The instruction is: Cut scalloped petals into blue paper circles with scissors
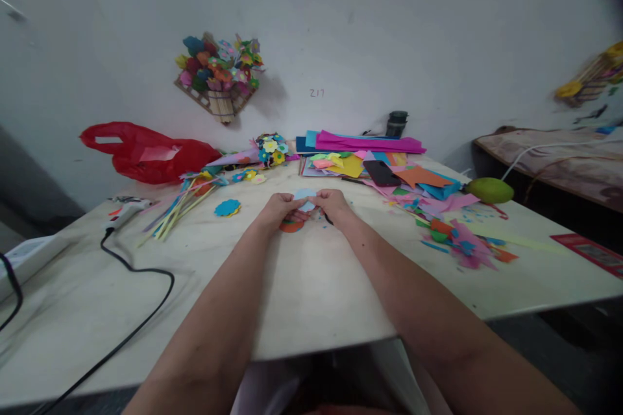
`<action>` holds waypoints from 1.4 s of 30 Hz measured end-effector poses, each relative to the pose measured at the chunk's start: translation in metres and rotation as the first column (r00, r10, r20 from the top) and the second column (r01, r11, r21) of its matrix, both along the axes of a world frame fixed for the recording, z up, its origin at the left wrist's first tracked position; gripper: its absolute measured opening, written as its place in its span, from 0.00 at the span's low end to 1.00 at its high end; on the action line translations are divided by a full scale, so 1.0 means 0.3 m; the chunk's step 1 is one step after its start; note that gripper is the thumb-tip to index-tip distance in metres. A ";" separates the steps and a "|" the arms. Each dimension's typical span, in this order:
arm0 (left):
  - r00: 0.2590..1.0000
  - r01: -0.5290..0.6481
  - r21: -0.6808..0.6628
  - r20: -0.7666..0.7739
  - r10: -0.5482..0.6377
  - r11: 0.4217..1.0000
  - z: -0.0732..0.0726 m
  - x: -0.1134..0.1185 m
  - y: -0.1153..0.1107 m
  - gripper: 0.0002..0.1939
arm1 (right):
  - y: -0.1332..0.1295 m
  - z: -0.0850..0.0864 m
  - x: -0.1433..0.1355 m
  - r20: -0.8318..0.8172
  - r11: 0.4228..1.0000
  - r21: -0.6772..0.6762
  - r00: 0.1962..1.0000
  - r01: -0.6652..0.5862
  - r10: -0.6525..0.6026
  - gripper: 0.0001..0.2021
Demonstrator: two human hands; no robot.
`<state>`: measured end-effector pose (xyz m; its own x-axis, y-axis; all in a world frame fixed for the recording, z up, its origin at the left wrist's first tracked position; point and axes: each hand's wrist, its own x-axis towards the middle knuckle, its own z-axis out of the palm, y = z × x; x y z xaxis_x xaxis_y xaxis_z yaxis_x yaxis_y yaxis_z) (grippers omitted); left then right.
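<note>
Between my two hands, a small light blue paper piece (305, 194) is held up just above the table. My left hand (281, 209) pinches its left side, and my right hand (335, 204) has its fingers closed at its right edge. Beneath my left hand lies an orange round piece (291, 227), partly covered. A small dark object (328, 219) shows under my right hand; what it is cannot be made out. Tiny blue scraps lie close by. To the left rest blue scalloped paper shapes (227, 208) with yellow beneath.
Left: a red plastic bag (150, 152), paper-flower sticks (187, 207), a glue gun (127, 211) with black cable and a white power strip (32, 262). Right: coloured paper, a phone (381, 173), scraps (467, 243) and a green fruit (490, 190). A dark jar (396, 124) stands behind.
</note>
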<state>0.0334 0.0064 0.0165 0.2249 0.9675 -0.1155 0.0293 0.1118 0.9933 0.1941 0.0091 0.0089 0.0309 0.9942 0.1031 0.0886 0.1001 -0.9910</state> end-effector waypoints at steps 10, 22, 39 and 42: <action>1.000 0.003 0.014 0.005 -0.003 1.000 -0.008 -0.003 0.005 0.20 | -0.002 -0.002 0.000 -0.014 1.000 -0.012 1.000 -0.005 0.005 0.15; 0.998 -0.050 0.081 -0.028 0.053 0.995 -0.002 0.001 -0.013 0.21 | 0.004 -0.006 0.004 -0.063 0.999 -0.009 0.997 -0.039 0.038 0.15; 0.998 -0.028 0.079 -0.046 0.032 0.996 -0.005 -0.003 -0.003 0.20 | 0.006 -0.012 0.003 0.000 0.999 -0.028 1.000 -0.022 0.022 0.16; 0.999 -0.035 0.095 -0.031 0.038 0.995 -0.008 -0.002 -0.003 0.21 | 0.003 -0.008 0.000 -0.008 1.000 -0.014 1.000 -0.015 0.015 0.15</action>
